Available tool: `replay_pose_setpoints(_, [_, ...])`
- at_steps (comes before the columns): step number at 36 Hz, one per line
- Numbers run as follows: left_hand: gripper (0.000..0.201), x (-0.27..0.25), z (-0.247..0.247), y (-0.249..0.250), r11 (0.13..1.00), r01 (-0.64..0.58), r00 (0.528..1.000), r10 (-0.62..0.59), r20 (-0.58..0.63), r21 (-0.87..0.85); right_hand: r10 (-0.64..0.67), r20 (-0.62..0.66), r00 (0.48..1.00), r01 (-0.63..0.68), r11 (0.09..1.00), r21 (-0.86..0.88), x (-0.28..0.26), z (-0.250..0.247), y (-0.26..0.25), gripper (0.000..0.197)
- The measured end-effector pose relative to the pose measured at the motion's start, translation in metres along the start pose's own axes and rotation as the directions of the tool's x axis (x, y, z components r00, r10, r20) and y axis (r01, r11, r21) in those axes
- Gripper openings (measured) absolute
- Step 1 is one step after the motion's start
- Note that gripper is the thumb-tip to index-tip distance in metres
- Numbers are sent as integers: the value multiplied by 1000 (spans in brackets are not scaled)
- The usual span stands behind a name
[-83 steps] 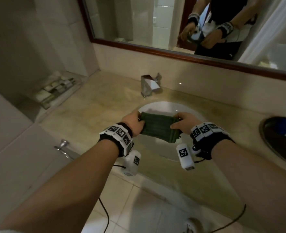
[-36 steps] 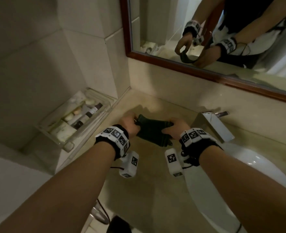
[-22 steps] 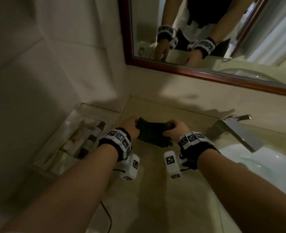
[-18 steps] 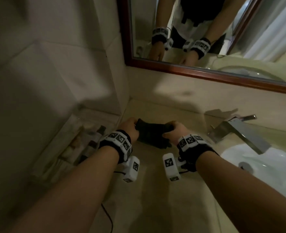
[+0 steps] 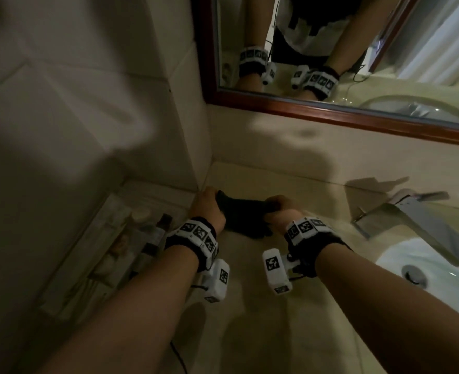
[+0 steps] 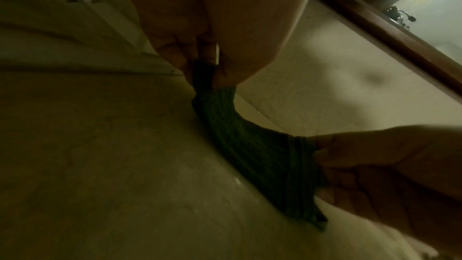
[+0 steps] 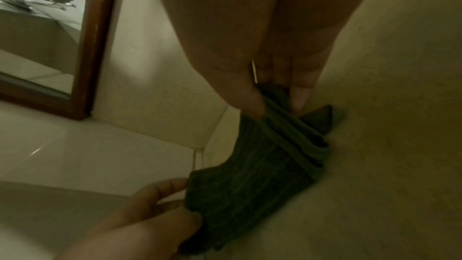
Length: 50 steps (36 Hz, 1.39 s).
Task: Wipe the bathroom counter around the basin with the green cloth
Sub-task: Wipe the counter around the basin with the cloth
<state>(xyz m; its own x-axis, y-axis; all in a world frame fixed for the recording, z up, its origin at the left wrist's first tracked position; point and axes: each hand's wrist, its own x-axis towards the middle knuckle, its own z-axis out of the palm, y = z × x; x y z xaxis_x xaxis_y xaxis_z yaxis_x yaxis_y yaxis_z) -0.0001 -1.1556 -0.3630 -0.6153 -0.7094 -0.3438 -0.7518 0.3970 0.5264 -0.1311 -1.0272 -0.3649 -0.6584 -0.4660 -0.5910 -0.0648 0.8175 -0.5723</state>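
The folded dark green cloth point(image 5: 243, 215) hangs stretched between my two hands, low over the beige counter point(image 5: 252, 314) at its back left corner. My left hand point(image 5: 209, 209) pinches the cloth's left end next to the side wall. My right hand point(image 5: 278, 209) grips the bunched right end. In the left wrist view the cloth point(image 6: 252, 153) runs from my left hand point(image 6: 207, 66) down to my right hand point(image 6: 350, 165). In the right wrist view the cloth's point(image 7: 262, 165) lower edge meets the counter, with my right hand point(image 7: 275, 94) above and my left hand point(image 7: 160, 203) below. The white basin point(image 5: 422, 268) lies to the right.
A chrome tap point(image 5: 411, 220) stands behind the basin at the right. A clear tray of small toiletry bottles point(image 5: 120, 247) sits on a lower ledge to the left. A wood-framed mirror point(image 5: 331, 114) hangs above the backsplash, and tiled walls close the corner.
Both hands carried the cloth from over the basin leftward to the back left corner of the counter and lowered it toward the surface. Both grips stayed the same.
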Motion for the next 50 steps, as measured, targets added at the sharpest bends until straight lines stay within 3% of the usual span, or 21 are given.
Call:
replay_pose_setpoints(3, [62,-1,1,0,966,-150,989,146,32,210,-12,-15,1000,12,999,-47,3,-3,1,50])
replay_pose_setpoints(6, [62,-6,5,6,899,-329,944,307,122,287,-29,-46,999,14,957,-289,5,-12,1,52])
replay_pose_setpoints(9, [59,-9,18,13,834,-430,899,359,253,346,-69,-44,997,36,851,-524,8,-23,11,57])
replay_pose_setpoints(12, [58,-15,28,17,787,-479,867,356,348,390,-38,-18,999,20,801,-598,7,-29,27,68])
replay_pose_setpoints(16, [53,-20,35,19,818,-412,858,200,474,402,17,79,997,36,787,-616,7,-28,47,74])
replay_pose_setpoints(19, [53,-23,39,18,827,-374,850,124,512,421,-21,82,996,69,768,-637,5,-24,59,76])
replay_pose_setpoints(26, [57,-25,47,4,834,-327,912,155,379,445,-20,93,995,76,753,-654,8,-25,58,78])
replay_pose_setpoints(33, [58,-8,43,10,845,-326,902,143,408,424,-45,98,994,100,716,-691,7,-28,55,78])
replay_pose_setpoints(43, [62,54,31,26,829,-308,916,126,381,466,-61,134,989,137,706,-695,7,-32,58,77])
replay_pose_setpoints(50, [63,42,33,14,824,-346,911,182,369,448,-7,136,991,100,719,-688,8,-31,52,80])
